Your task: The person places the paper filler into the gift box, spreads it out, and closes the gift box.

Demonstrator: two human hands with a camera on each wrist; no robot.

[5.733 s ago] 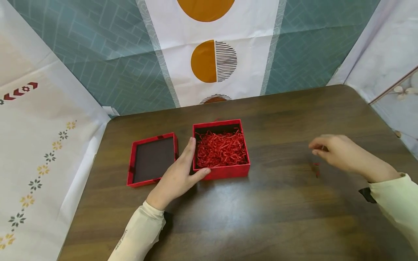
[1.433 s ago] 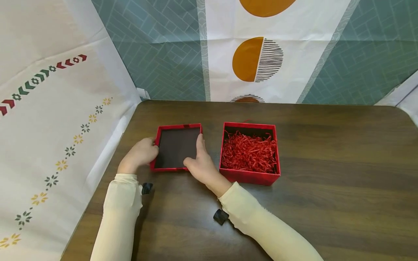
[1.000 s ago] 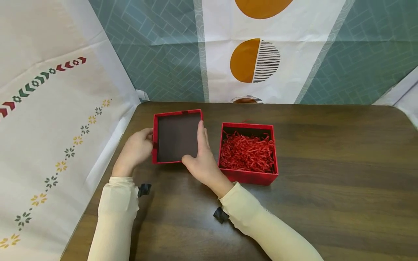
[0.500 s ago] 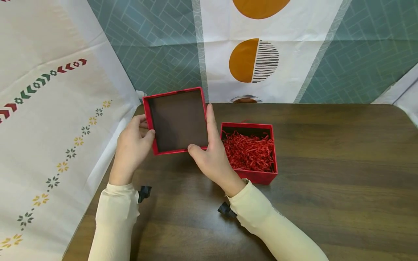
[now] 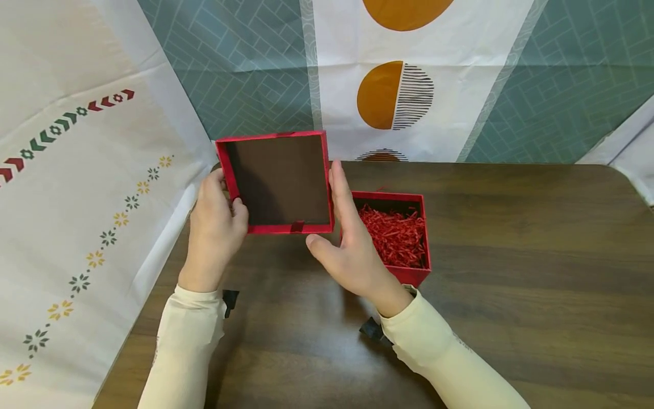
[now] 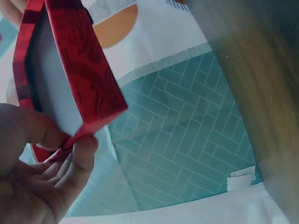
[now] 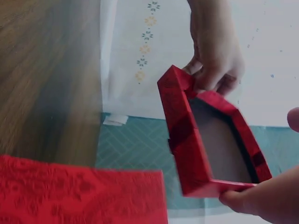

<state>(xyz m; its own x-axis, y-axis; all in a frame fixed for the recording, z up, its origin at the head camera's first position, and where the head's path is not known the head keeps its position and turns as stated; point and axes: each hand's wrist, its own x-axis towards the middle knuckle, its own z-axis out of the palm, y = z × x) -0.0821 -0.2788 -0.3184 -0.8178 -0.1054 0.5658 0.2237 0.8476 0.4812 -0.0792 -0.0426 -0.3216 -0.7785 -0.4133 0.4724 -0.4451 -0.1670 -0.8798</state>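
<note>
A red box lid [image 5: 278, 179] with a dark inside is held up off the table, its hollow side facing the head camera. My left hand [image 5: 212, 233] pinches the lid's left wall between thumb and fingers, which the left wrist view also shows on the red lid [image 6: 86, 65]. Along the lid's right wall my right hand [image 5: 357, 255] lies with fingers straight, and its thumb stands off below the corner. A fingertip touches the lid's edge in the right wrist view. Behind the right hand sits the open red box [image 5: 409, 276], filled with red shredded paper [image 5: 395, 236].
The brown wooden table [image 5: 511, 272] spreads to the right and in front. A green patterned cloth [image 5: 255, 96] hangs behind its far edge, and a white cloth with flower prints [image 5: 76, 227] hangs at the left.
The lid, lying on the table beside the box earlier, has been lifted and tilted up by both hands. The right hand, far right at first, came over to the lid; its thumb has moved off the rim.
</note>
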